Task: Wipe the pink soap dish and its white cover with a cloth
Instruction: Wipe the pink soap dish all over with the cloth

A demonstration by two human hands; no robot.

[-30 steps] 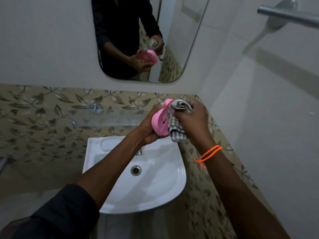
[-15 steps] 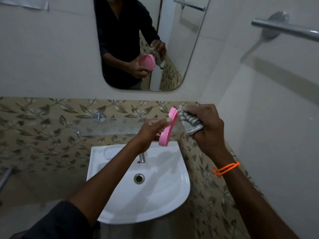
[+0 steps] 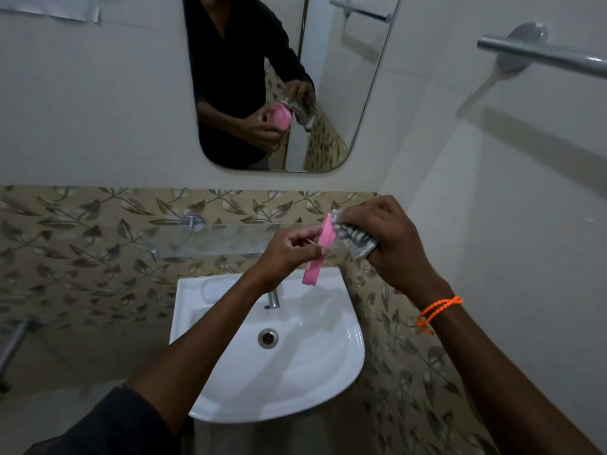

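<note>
I see the left hand [image 3: 289, 249] closed in a pinch on the pink plastic soap dish [image 3: 318, 254], fingers and thumb clamped across its middle. The dish is held edge-on to the camera, tilted, with its lower end pointing down toward the white ceramic wash basin [image 3: 315, 382] and its upper end raised. The dish hangs in the air above the rear rim of the basin, over the small chrome tap [image 3: 272, 298].

The right hand [image 3: 384, 241] is curled shut around a bunched grey-and-white striped cloth [image 3: 356, 239]. The cloth is pressed against the upper right face of the dish; hand and dish are just beside each other, above the rear right corner of the basin. A thin orange beaded cord [image 3: 438, 308] circles the right wrist.

Behind the hands, directly above the basin, a clear glass shelf [image 3: 230, 236] runs along the leaf-patterned tile band [image 3: 82, 244]. Higher above the basin hangs a rounded wall mirror [image 3: 345, 93], reflecting both hands, the dish and the cloth. A chrome towel bar [image 3: 542, 59] is fixed to the side wall, above and right of the basin.

I cannot locate the white cover in this view.
</note>
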